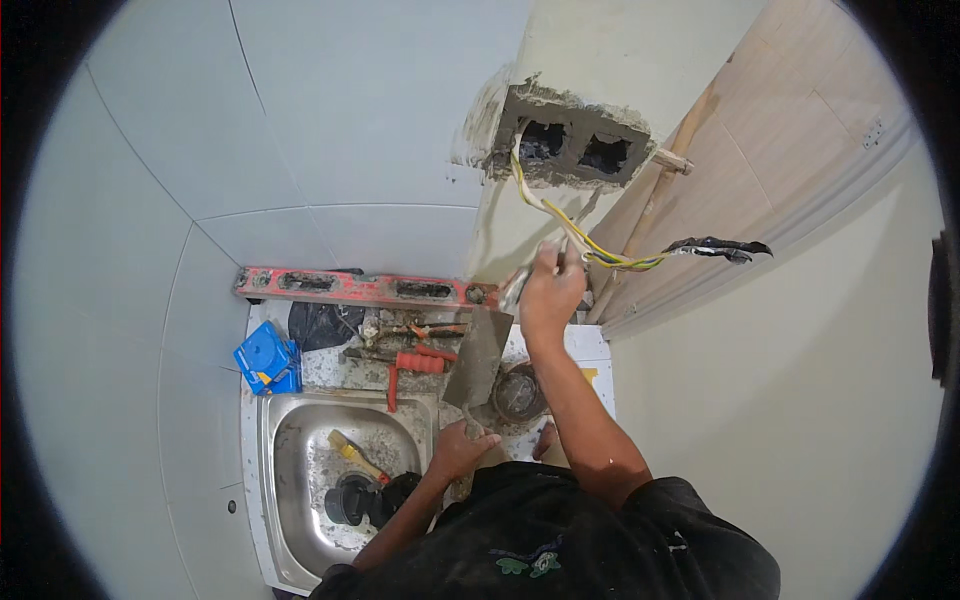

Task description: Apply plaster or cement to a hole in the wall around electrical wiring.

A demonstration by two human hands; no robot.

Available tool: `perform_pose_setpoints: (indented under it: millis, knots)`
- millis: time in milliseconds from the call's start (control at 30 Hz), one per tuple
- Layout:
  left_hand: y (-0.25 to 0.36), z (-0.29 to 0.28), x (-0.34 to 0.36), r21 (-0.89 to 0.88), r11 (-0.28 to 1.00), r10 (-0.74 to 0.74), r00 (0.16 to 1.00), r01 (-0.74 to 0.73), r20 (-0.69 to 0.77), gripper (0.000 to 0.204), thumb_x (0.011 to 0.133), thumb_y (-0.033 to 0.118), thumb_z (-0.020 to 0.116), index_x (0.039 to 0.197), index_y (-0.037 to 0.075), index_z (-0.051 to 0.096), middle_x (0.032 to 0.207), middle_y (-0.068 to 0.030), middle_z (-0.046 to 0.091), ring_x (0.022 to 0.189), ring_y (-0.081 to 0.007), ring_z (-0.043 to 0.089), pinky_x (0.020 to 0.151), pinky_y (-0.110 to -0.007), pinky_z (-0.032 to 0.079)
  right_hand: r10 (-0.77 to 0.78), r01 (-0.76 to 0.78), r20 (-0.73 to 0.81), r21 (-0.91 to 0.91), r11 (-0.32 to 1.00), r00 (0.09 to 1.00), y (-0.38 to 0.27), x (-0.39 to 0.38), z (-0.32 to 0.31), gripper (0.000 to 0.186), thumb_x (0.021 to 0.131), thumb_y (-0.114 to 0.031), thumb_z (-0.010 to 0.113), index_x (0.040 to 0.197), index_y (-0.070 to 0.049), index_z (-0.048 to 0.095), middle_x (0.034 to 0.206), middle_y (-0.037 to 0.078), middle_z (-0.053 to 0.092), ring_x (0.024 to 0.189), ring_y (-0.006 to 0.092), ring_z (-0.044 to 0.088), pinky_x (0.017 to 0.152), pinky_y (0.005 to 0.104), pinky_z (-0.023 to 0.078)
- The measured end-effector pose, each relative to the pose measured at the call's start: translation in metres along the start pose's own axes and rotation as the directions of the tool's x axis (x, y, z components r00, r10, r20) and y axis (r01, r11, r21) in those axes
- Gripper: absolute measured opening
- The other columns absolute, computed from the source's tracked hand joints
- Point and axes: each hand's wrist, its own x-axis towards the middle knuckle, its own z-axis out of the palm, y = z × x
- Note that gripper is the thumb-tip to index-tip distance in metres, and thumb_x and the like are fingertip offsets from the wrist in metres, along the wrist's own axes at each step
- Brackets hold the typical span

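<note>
My left hand (462,450) is closed round the handle of a trowel (480,362), whose broad grey blade points up and away from me. Higher and to the right, my right hand (553,295) grips a narrow thin-bladed tool, partly hidden by the fingers. Its tip reaches toward the lower edge of a double electrical box opening (572,150) framed in wet-looking grey mortar. From the opening's left hole hangs a bundle of wires (600,252), yellow, white and blue, passing close to my right hand. Black tape (722,248) wraps the wires' far end.
Along the wall lies a red spirit level (370,288). Red-handled tools (420,362) lie behind the steel sink (275,480), which holds a paintbrush (357,457) and black fittings (350,500). A blue box (266,358) stands left. Beside the trowel sits a dark round container (518,393).
</note>
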Motion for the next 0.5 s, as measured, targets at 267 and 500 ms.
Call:
perform_pose_setpoints:
  millis: [267, 500]
  knots:
    - [-0.023, 0.008, 0.012, 0.050, 0.998, 0.048, 0.997, -0.045, -0.054, 0.044, 0.073, 0.040, 0.075, 0.090, 0.000, 0.068, 0.087, -0.0224, 0.067, 0.084, -0.0367, 0.065, 0.073, -0.043, 0.049, 0.074, -0.068, 0.078, -0.085, 0.994, 0.994, -0.063, -0.003, 0.037, 0.049, 0.090, -0.016, 0.055, 0.132, 0.008, 0.047, 0.092, 0.017, 0.067, 0.077, 0.0269, 0.063, 0.074, 0.0380, 0.048]
    - [-0.012, 0.006, 0.003, -0.059, 0.994, 0.086, 0.994, -0.090, -0.069, 0.039, 0.075, 0.037, 0.075, 0.087, 0.001, 0.070, 0.082, -0.0203, 0.068, 0.080, -0.0347, 0.066, 0.072, -0.042, 0.050, -0.247, 0.267, 0.112, -0.229, 0.936, 0.963, -0.018, -0.005, 0.039, 0.049, 0.086, -0.015, 0.059, 0.128, 0.008, 0.050, 0.084, 0.023, 0.060, 0.076, 0.0331, 0.061, 0.072, 0.0404, 0.048]
